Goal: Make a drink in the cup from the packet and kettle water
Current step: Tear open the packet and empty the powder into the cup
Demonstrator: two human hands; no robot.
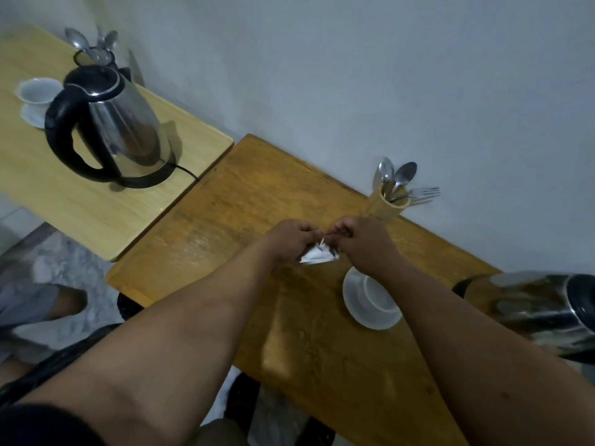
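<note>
Above the desk (225, 201), we pinch the packet (317, 256) between left hand (291, 239) and right hand (360, 243), both closed on its top edge to tear it, just beside the empty cup (375, 292) awaiting its contents, kettle (544, 313) near.

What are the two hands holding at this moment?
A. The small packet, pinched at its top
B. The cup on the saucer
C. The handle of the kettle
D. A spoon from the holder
A: the left hand and the right hand both pinch the top of the small packet, above the table and apart from the cup.
</note>
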